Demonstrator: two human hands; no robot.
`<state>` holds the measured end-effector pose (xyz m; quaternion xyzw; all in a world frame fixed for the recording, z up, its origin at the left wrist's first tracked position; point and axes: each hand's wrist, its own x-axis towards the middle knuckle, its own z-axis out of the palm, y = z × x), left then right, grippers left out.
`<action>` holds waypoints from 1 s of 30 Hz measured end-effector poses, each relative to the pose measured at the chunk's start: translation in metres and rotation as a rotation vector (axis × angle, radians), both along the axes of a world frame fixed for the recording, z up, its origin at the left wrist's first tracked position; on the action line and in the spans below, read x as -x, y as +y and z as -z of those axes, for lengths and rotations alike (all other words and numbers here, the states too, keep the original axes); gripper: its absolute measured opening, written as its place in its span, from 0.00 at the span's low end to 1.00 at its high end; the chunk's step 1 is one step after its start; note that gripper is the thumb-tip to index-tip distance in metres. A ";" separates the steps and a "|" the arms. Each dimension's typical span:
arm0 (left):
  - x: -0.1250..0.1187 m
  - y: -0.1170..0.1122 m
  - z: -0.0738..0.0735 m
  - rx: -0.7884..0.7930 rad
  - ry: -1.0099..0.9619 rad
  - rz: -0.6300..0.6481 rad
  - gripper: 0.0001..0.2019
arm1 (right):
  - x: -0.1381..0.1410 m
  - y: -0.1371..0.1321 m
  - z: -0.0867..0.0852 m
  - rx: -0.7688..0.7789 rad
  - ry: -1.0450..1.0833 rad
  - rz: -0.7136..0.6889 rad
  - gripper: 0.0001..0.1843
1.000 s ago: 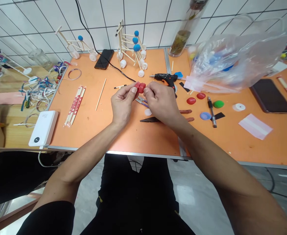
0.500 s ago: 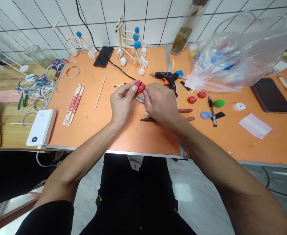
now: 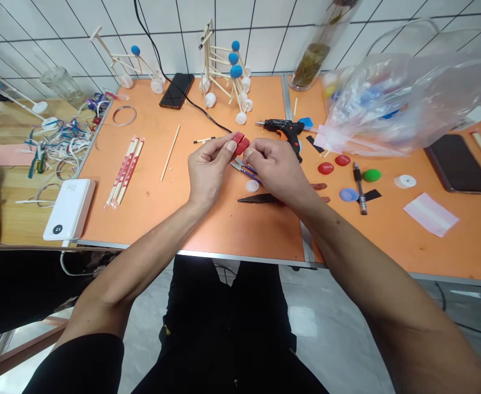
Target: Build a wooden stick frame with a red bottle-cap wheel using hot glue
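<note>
Both my hands meet over the orange table (image 3: pixel 174 219). My left hand (image 3: pixel 209 172) pinches a small red plastic piece (image 3: pixel 241 144), possibly bottle caps, between thumb and fingers. My right hand (image 3: pixel 275 167) grips the same piece's right end with its fingertips. Just below the hands lie small scissors with purple handles (image 3: pixel 243 167). A pale round disc (image 3: pixel 251 186) and a dark pointed blade (image 3: pixel 256 198) sit nearby, the blade partly under my right hand. A black hot glue gun (image 3: pixel 283 128) lies beyond my right fingers.
A clear plastic bag (image 3: pixel 400 93) bulges at the back right. Loose bottle caps (image 3: pixel 325 168) and a pen (image 3: pixel 360 189) lie right of my hands. Wooden stick models with blue balls (image 3: pixel 224 71), chopstick packets (image 3: pixel 124 171) and a white power bank (image 3: pixel 68 209) stand around.
My right hand has shifted slightly up and right, showing more of the scissors. The red piece stays held between both hands. The whole view has drifted a little.
</note>
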<state>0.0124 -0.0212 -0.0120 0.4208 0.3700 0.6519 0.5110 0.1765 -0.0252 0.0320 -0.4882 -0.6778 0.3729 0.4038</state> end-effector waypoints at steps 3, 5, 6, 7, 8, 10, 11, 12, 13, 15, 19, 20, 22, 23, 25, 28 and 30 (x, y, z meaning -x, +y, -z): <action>-0.001 -0.001 -0.002 -0.001 0.010 -0.011 0.12 | -0.001 0.001 -0.001 0.253 0.276 -0.121 0.21; 0.000 -0.001 -0.001 -0.011 0.027 -0.012 0.13 | -0.002 0.001 -0.003 0.306 0.340 -0.139 0.21; 0.000 -0.001 0.000 -0.017 0.036 -0.012 0.13 | -0.002 0.000 -0.004 0.288 0.320 -0.120 0.21; 0.000 -0.001 0.000 -0.023 0.045 -0.012 0.13 | -0.002 -0.001 -0.005 0.255 0.283 -0.091 0.20; 0.000 -0.001 0.001 -0.029 0.052 -0.012 0.14 | -0.002 -0.001 -0.005 0.222 0.244 -0.063 0.20; 0.000 -0.001 0.002 -0.040 0.061 -0.017 0.14 | -0.002 -0.003 -0.006 0.189 0.203 -0.038 0.19; 0.000 0.000 0.003 -0.042 0.063 -0.018 0.14 | -0.003 -0.003 -0.006 0.190 0.204 -0.041 0.20; -0.001 0.000 0.003 -0.044 0.060 -0.018 0.14 | -0.003 -0.002 -0.006 0.193 0.211 -0.048 0.20; -0.001 0.001 0.003 -0.044 0.051 -0.015 0.14 | -0.003 -0.002 -0.005 0.191 0.214 -0.054 0.20; 0.000 0.003 0.004 -0.034 0.023 -0.001 0.14 | -0.002 0.000 -0.002 0.158 0.186 -0.053 0.21; 0.006 0.013 0.009 0.046 -0.028 0.021 0.13 | 0.002 0.005 0.003 0.024 0.050 -0.046 0.24; 0.009 0.016 0.010 0.067 -0.035 0.021 0.12 | 0.002 0.006 0.004 0.001 0.017 -0.053 0.25; 0.014 0.021 0.013 0.093 -0.044 0.025 0.11 | 0.002 0.007 0.007 -0.028 -0.046 -0.073 0.25; 0.016 0.023 0.014 0.101 -0.043 0.026 0.11 | 0.001 0.008 0.008 -0.043 -0.075 -0.077 0.24; 0.019 0.025 0.014 0.115 -0.033 0.022 0.13 | -0.001 0.008 0.011 -0.100 -0.124 -0.054 0.21; 0.018 0.024 0.013 0.114 -0.014 -0.003 0.14 | -0.004 0.009 0.016 -0.230 -0.212 0.016 0.16; 0.016 0.021 0.010 0.101 -0.008 -0.007 0.15 | -0.004 0.010 0.019 -0.304 -0.320 0.046 0.15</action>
